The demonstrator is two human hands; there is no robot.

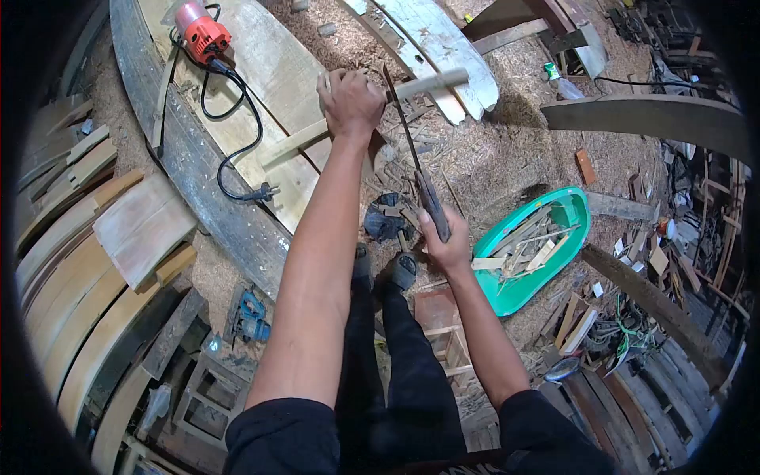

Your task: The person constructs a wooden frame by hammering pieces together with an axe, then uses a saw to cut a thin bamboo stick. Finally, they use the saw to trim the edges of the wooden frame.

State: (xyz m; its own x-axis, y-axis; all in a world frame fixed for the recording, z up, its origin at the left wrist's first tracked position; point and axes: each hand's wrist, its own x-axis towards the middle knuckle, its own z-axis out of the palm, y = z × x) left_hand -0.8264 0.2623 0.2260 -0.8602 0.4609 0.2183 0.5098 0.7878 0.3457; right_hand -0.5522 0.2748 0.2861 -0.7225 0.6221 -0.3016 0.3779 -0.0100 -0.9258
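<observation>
Left hand (351, 103) is closing fully around a pale wooden strip (431, 82), fingers wrapped, holding it up at arm's length and slanted, its lower end reaching toward the wide plank (273, 63). Right hand (445, 244) is gripping the dark handle (434, 207) of a long knife, fist tight, with the thin dark blade (405, 131) pointing up and running just beside the strip near the left hand; can't tell if the edge is touching the wood. Scanning left to right: curved planks (71, 269), smooth and tan, are lying stacked at the far left. A red router (202, 33) is sitting on the wide pale plank, its black cord (237, 127) looping down to a loose plug. A blue power tool (251, 315) is lying lower among scrap. Sawdust and shavings (491, 150) are covering the ground, coarse and fibrous. A green plastic basin (574, 207), oval and glossy, is holding pale offcuts (522, 249) right of the right hand. A dark curved beam (649, 119) is arcing across the upper right.
</observation>
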